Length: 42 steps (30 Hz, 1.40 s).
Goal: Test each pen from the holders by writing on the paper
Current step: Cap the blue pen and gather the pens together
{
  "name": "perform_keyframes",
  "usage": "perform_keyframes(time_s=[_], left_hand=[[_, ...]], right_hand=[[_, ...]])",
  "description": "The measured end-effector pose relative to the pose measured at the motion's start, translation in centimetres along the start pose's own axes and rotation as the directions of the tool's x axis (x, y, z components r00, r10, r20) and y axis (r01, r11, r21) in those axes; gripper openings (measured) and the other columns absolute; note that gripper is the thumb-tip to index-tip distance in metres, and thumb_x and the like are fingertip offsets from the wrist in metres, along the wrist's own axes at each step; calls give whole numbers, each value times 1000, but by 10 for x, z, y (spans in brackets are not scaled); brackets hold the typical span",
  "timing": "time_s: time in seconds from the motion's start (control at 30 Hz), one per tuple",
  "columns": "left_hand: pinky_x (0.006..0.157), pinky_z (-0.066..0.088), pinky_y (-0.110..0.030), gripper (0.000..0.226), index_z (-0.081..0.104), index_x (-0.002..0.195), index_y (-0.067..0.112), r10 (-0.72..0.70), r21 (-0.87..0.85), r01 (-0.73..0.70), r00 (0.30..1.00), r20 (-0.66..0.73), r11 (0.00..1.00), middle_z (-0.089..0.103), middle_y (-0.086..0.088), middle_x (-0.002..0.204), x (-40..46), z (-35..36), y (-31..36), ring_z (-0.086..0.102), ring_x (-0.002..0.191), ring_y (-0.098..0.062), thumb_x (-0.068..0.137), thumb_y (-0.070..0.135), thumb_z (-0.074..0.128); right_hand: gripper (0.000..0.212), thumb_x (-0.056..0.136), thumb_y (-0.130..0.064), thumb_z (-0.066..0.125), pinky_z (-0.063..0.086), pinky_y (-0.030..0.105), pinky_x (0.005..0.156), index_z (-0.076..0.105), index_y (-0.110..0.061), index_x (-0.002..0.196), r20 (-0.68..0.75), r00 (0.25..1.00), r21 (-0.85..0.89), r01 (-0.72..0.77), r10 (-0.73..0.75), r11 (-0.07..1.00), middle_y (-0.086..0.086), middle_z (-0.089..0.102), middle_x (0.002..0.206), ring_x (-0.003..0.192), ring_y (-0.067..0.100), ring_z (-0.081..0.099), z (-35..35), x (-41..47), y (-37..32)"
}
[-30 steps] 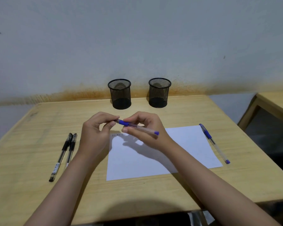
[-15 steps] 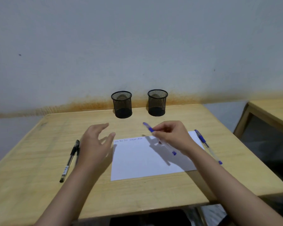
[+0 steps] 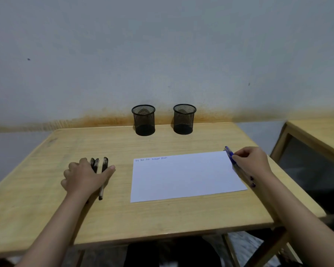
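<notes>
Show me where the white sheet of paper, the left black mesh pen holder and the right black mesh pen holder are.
white sheet of paper point(image 3: 183, 180): head view, blank middle.
left black mesh pen holder point(image 3: 143, 120): head view, front wall.
right black mesh pen holder point(image 3: 184, 119): head view, front wall.

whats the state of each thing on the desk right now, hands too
left mesh holder: upright, looks empty
right mesh holder: upright, looks empty
paper: flat, one line of blue writing at top
black pens: lying on desk under left hand
blue pens: lying beside paper
left hand: resting on black pens
right hand: on blue pens, grip unclear
</notes>
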<state>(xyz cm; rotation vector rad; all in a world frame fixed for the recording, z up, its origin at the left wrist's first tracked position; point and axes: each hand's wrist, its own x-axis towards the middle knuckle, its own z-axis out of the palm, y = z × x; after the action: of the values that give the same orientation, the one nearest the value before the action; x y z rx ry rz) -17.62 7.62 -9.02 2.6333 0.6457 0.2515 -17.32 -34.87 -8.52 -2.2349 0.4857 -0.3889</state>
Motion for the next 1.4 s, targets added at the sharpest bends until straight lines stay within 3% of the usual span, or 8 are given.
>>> perform_keyframes(time_s=[0.2,0.33,0.5,0.7,0.83,1.03,1.23,1.4], left_hand=[[72,43,-38,38,49,87,5,36,-61,-33,998,47,998,55,-14,91,15,2,3,51,85,-33,82,39,66],[56,38,-32,20,57,88,2,75,-109,-65,993,92,992,57,-12,77,20,8,5,52,70,-29,85,21,61],[53,32,-32,16,55,87,0,107,-148,-92,990,93,985,54,-14,76,25,11,6,49,69,-29,90,15,52],[56,39,-30,12,52,101,4,175,-451,-115,980,94,885,60,-10,83,35,-7,33,56,70,-23,94,11,45],[79,49,-40,16,46,111,8,277,-689,-160,959,61,707,67,-4,92,43,-27,78,64,77,-18,98,10,37],[78,49,-24,14,43,107,13,348,-825,-405,897,-274,394,63,1,85,83,-49,155,63,77,-10,99,8,33],[73,46,-11,11,39,107,12,386,-812,-530,821,-420,243,64,-1,90,136,-35,211,64,85,-10,99,8,33],[77,46,-17,9,39,106,14,401,-825,-502,834,-380,260,66,-2,95,161,1,224,63,86,-7,99,12,35]], right_hand=[[11,78,-16,71,43,30,59,71,-8,72,-9,1000,-76,-7,7,997,6,69,75,76,21,61,5,4,-5],[9,78,-14,70,41,32,59,72,-5,78,114,992,-240,-24,53,971,10,67,75,71,22,58,5,9,-12],[15,77,-15,76,40,30,58,70,-3,84,158,977,-224,-103,140,969,11,65,79,79,26,58,1,14,-20],[9,78,-12,76,41,32,62,68,-9,74,-1,998,104,-60,61,993,9,60,65,60,23,52,-11,32,-41],[8,79,-13,75,40,18,46,68,-9,79,-27,999,374,-5,17,927,3,59,63,45,6,52,-11,52,-92],[9,93,-8,56,52,27,70,62,-4,99,46,986,759,69,-158,648,7,70,89,77,13,68,0,81,-178],[8,93,-5,55,49,13,55,59,-11,90,-94,954,805,241,-286,541,5,71,83,69,4,70,45,128,-212],[5,93,-5,55,54,18,66,59,-7,92,-41,952,778,220,-302,588,6,71,85,71,7,70,84,156,-199]])
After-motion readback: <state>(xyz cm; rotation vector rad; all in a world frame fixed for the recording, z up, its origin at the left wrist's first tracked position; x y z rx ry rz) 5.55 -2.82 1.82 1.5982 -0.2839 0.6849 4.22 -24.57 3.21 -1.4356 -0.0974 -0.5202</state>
